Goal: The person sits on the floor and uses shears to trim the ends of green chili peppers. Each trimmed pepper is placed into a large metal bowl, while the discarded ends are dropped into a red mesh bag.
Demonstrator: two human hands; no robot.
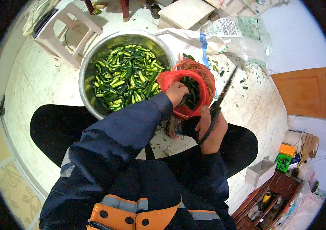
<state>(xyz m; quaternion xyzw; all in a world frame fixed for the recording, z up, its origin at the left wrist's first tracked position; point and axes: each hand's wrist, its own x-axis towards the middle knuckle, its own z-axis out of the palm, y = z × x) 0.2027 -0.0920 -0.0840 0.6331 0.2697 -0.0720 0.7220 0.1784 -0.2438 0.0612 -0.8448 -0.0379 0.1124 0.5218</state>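
My left hand point(177, 93) reaches into the mouth of a red mesh bag point(177, 76). Its fingertips are among dark green peppers point(193, 93) in the bag, so whether they grip one is hidden. In my right hand point(213, 132) is a pair of dark scissors point(226, 89), blades pointing up and away to the right. The right thumb lies against the bag's near rim. To the left of the bag stands a wide metal basin point(86, 54) holding many cut green peppers point(128, 77), their pale insides showing.
A plastic stool point(71, 37) stands beyond the basin on the left. Woven sacks point(229, 34) lie on the floor at the back right, with loose peppers point(245, 87) and scraps nearby. A wooden drawer point(269, 201) and a small open box point(260, 172) are at the lower right.
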